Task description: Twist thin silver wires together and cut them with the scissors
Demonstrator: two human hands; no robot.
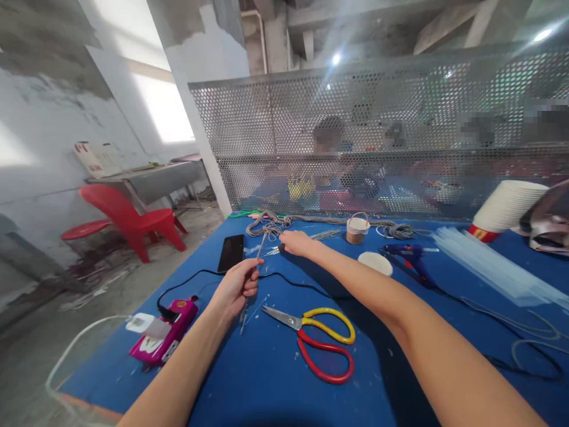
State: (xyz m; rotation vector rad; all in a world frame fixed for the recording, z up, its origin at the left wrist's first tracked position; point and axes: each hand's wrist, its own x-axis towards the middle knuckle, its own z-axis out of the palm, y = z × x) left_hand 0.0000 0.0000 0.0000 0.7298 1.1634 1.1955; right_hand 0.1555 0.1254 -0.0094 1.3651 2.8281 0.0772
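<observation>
The left hand [235,287] is pinched shut on a thin strand of twine [261,244], thumb against fingers, near the middle of the blue worktop [267,367]. The right hand [297,242] reaches farther out, fingers curled down onto the same twine by the tangled bundle [269,224]; whether it grips or merely presses I cannot tell. The twine looks light, limp and rough, best pinched close to its end. Scissors [317,341] lie near, a glue gun [411,258] to the right.
</observation>
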